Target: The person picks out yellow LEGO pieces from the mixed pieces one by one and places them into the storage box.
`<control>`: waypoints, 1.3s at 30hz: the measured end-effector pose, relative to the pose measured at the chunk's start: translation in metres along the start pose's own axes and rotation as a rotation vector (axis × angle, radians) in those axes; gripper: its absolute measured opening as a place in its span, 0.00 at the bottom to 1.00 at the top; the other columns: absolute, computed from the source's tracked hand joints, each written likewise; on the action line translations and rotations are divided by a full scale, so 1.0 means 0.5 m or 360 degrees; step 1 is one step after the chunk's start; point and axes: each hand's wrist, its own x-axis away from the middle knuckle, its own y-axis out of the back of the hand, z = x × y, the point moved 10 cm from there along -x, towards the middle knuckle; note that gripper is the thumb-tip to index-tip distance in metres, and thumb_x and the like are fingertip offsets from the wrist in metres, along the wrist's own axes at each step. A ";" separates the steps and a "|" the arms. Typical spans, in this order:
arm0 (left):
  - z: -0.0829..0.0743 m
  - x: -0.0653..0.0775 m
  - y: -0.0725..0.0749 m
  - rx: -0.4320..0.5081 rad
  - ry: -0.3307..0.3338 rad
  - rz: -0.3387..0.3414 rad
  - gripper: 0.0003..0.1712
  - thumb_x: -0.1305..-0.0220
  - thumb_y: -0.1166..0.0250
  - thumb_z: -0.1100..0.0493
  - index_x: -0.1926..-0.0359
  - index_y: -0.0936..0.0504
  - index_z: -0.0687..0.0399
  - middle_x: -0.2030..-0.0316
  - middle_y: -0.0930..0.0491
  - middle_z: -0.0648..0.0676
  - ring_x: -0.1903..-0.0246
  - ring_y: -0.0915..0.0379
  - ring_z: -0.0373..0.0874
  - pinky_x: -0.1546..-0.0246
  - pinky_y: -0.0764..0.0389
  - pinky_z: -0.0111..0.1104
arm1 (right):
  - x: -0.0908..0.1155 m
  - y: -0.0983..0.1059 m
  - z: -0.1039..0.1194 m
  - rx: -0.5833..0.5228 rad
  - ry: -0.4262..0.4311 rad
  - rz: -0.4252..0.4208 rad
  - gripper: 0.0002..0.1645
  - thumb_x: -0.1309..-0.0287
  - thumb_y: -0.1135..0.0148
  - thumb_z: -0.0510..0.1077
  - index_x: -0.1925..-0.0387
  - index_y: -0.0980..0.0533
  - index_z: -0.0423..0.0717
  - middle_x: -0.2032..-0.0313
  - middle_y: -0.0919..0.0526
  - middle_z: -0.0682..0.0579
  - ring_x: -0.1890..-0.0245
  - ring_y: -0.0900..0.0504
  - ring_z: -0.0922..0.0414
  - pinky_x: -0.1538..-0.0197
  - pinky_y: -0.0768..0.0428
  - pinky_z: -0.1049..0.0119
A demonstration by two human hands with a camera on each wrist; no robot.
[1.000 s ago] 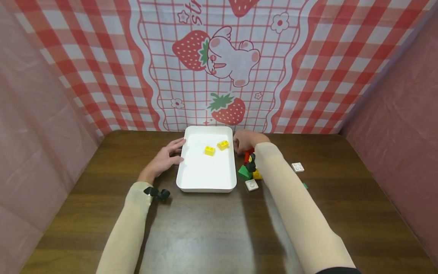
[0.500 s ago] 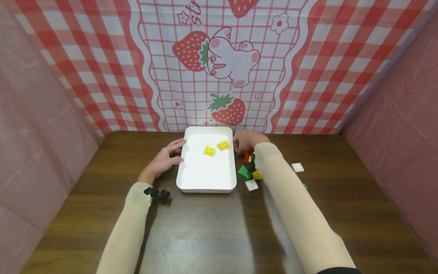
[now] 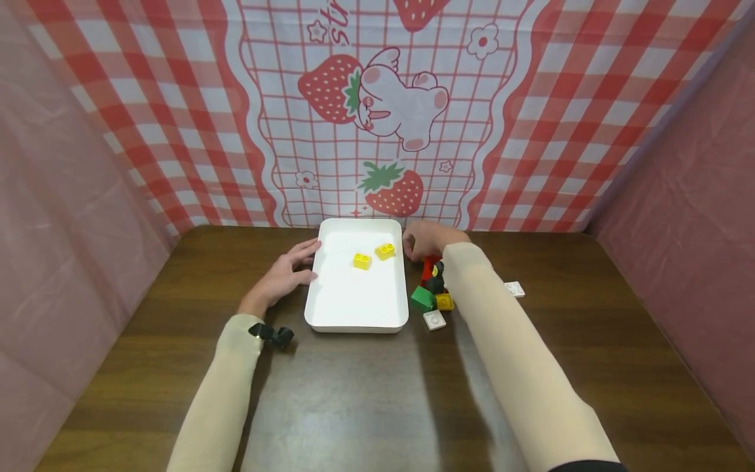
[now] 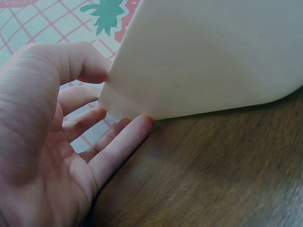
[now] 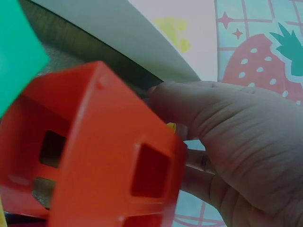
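Observation:
My left hand (image 3: 284, 274) rests at the left side of a white tray (image 3: 356, 329), its fingertips and thumb touching the wall; the left wrist view shows them at the tray's wall (image 4: 189, 61). Two yellow bricks (image 3: 362, 261) lie in the tray. Just outside the tray's right wall is my right hand (image 3: 426, 240), fingers curled. In the right wrist view a small bit of a yellow brick (image 5: 172, 127) shows between its thumb and fingers; most of it is hidden. A red block with window openings (image 5: 113, 156) stands close in front of that hand.
Right of the tray sit a green block (image 3: 422, 299), a yellow piece (image 3: 445, 301) and a white square piece (image 3: 434, 320). Another white piece (image 3: 515, 289) lies beyond the right forearm, on the brown table (image 3: 354, 400). A checked cloth (image 3: 531, 131) hangs behind.
The right forearm has shifted slightly to the right, covering a small green piece and uncovering more of the yellow piece by the green block. The left hand stays at the tray.

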 end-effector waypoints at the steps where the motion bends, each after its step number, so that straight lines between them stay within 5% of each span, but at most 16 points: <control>1: 0.000 0.000 -0.001 0.0005 0.0007 -0.0001 0.46 0.23 0.34 0.61 0.11 0.41 0.55 0.08 0.49 0.60 0.19 0.34 0.68 0.27 0.20 0.51 | 0.002 0.004 0.001 0.0004 0.0004 -0.0012 0.09 0.32 0.30 0.34 0.69 0.15 0.49 0.63 0.15 0.49 0.64 0.21 0.52 0.60 0.20 0.64; 16: -0.001 0.004 -0.001 0.0014 -0.0001 -0.0006 0.46 0.24 0.34 0.61 0.11 0.40 0.56 0.08 0.49 0.62 0.19 0.35 0.69 0.22 0.27 0.57 | 0.010 0.040 0.007 0.0070 -0.0033 -0.0027 0.04 0.28 0.32 0.36 0.62 0.15 0.47 0.59 0.13 0.47 0.62 0.17 0.52 0.56 0.13 0.62; 23: -0.004 0.003 -0.001 0.0018 -0.0017 -0.0005 0.46 0.24 0.33 0.62 0.11 0.40 0.56 0.08 0.48 0.62 0.20 0.33 0.69 0.27 0.22 0.53 | -0.019 0.063 -0.021 0.0033 0.0108 -0.0088 0.04 0.32 0.29 0.37 0.65 0.13 0.47 0.64 0.13 0.48 0.66 0.18 0.50 0.60 0.12 0.58; 32: -0.007 0.003 -0.004 0.0028 -0.0028 0.0001 0.46 0.24 0.34 0.62 0.11 0.40 0.57 0.08 0.49 0.63 0.20 0.34 0.69 0.24 0.24 0.54 | 0.039 0.098 0.009 0.0055 0.0064 -0.0137 0.04 0.30 0.32 0.34 0.59 0.12 0.41 0.63 0.14 0.46 0.64 0.19 0.50 0.58 0.14 0.61; 39: -0.002 0.001 -0.001 0.0024 -0.0012 0.0004 0.46 0.24 0.33 0.61 0.11 0.41 0.55 0.08 0.49 0.61 0.19 0.34 0.68 0.23 0.24 0.56 | 0.038 0.100 0.020 0.0128 0.0039 -0.0135 0.07 0.30 0.32 0.33 0.54 0.12 0.40 0.61 0.13 0.47 0.64 0.18 0.52 0.59 0.15 0.64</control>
